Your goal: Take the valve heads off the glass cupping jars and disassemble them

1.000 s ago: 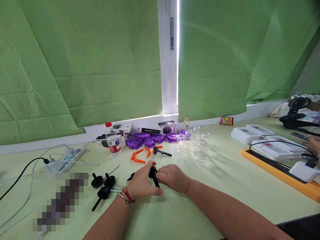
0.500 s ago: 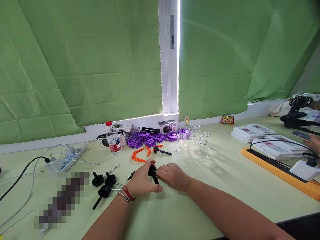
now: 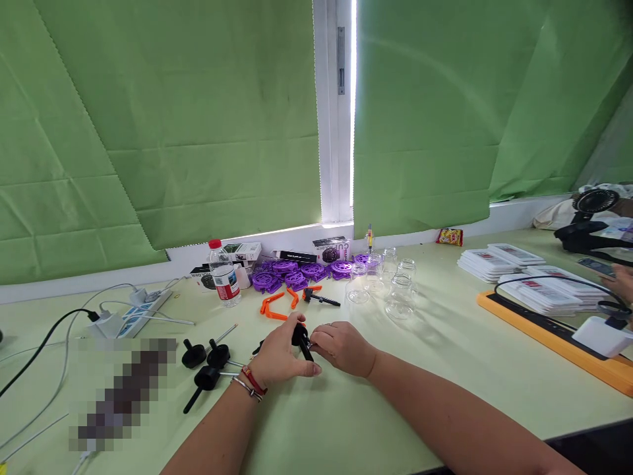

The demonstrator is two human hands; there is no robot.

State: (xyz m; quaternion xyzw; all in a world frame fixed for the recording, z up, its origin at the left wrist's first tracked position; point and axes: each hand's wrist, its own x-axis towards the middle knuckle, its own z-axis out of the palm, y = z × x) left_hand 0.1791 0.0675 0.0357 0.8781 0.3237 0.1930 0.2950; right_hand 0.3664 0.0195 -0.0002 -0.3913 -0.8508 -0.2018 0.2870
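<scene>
My left hand (image 3: 277,359) and my right hand (image 3: 345,348) meet over the pale green table (image 3: 445,369), both gripping one small black part with a round head and a stem (image 3: 301,340). The stem points down between my fingers. Three similar black round-headed parts with stems (image 3: 208,366) lie just left of my left hand. Orange clips (image 3: 277,305) and another black part (image 3: 319,300) lie a little beyond my hands.
Purple wheel-shaped pieces (image 3: 297,274), clear plastic jars (image 3: 395,287), a water bottle (image 3: 223,276) and small boxes stand at the back by the window. A power strip with cables (image 3: 133,313) lies at left. Stacked booklets (image 3: 524,277), an orange tray (image 3: 558,336) and another person's hand (image 3: 623,280) are at right.
My hands and the black part have stayed almost in place; the view shifted slightly and my fingers adjusted a little on the part.
</scene>
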